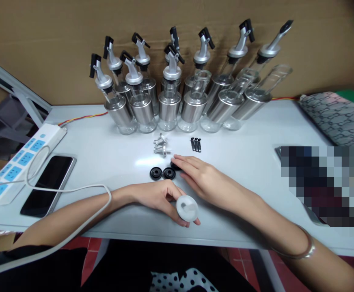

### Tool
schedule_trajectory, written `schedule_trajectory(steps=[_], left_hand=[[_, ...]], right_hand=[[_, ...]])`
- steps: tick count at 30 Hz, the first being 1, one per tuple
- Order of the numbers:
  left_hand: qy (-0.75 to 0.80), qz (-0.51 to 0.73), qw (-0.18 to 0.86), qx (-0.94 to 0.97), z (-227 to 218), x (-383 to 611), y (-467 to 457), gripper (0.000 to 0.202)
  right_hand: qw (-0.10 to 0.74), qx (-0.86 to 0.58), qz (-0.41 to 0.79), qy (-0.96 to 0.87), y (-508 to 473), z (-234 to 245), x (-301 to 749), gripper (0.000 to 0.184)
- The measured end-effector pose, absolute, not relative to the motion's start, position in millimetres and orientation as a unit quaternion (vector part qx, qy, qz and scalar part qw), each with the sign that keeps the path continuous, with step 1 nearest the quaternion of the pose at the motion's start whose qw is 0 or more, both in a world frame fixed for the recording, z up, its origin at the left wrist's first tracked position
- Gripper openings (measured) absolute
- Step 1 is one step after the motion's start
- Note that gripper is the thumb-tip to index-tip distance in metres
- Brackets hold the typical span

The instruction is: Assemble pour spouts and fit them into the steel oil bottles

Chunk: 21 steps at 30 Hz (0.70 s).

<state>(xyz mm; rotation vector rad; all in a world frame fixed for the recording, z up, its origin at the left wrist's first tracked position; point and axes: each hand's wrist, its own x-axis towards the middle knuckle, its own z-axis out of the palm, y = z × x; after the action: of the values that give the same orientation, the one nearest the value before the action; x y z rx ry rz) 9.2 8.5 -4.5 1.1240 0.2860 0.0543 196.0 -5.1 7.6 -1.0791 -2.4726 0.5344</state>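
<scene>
My left hand (165,198) is closed on a whitish round pourer cap (187,208), gripped near the table's front edge with its broad disc facing up. My right hand (203,176) reaches in from the right, its fingertips closed over a black round stopper (174,165) that they partly cover. Beside it lie two more black stoppers (156,173). A little farther back are silver pourer spouts (161,145) in a small group. To their right, several small black levers (196,144) lie side by side.
Glass bottles with metal sleeves (169,105) stand along the cardboard backing, most topped with pourers, three at the right with bare necks. A power strip (21,162) and a phone (49,185) lie left. A white cable (104,192) crosses my left forearm. Patterned cloth (332,115) lies right.
</scene>
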Motion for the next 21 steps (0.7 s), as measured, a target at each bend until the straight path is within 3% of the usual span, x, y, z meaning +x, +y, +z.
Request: schedule_trajectory(steps=[9, 14, 17, 21], left_hand=[[0.126, 0.026, 0.815, 0.565, -3.6, 9.1, 7.7, 0.019], [0.150, 0.009, 0.837, 0.526, -3.3, 10.6, 8.9, 0.026], [0.148, 0.007, 0.852, 0.502, -4.1, 10.9, 8.8, 0.032], [0.156, 0.003, 0.850, 0.504, -5.3, 10.9, 8.2, 0.033]], right_hand=[[0.206, -0.373, 0.269, -0.864, -5.9, 16.4, 199.1, 0.043], [0.288, -0.379, 0.233, -0.848, -1.2, 30.2, 206.2, 0.025], [0.331, -0.334, 0.338, -0.815, -0.5, 42.3, 211.5, 0.016], [0.319, -0.290, 0.464, -0.774, -1.3, 49.7, 214.5, 0.013]])
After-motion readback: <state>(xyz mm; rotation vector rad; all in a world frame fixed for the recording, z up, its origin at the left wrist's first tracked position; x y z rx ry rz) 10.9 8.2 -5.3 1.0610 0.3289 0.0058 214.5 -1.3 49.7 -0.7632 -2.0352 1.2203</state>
